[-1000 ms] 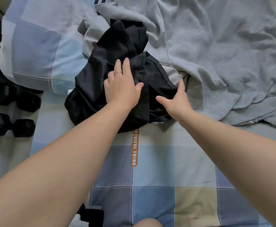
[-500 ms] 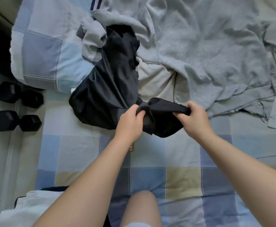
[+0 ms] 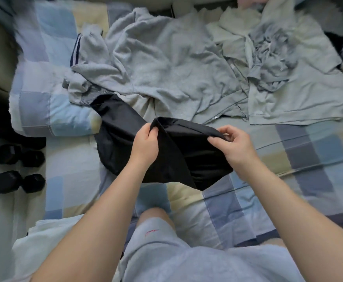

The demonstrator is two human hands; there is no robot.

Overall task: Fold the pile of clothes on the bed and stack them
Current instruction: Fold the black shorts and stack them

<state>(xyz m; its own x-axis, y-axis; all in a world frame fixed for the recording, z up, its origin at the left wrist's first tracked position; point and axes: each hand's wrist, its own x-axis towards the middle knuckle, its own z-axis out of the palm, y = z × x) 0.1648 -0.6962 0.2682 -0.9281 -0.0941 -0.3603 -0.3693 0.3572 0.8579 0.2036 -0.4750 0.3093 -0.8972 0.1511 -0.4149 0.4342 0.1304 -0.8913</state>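
The black garment (image 3: 178, 153) is held up at the centre of the frame. The left grip (image 3: 145, 145) is closed, fingers curled over a bunched fold of the cloth. The right grip (image 3: 235, 145) pinches the same edge just to the right, so a short span of fabric stretches between them. From there the garment's long axis runs up and to the left, its far end lying against the grey clothes pile (image 3: 166, 68) spread across the upper bed (image 3: 309, 151). The left grip is nearer that trailing end. I'd guess a pull toward the lower frame must free it before any fold.
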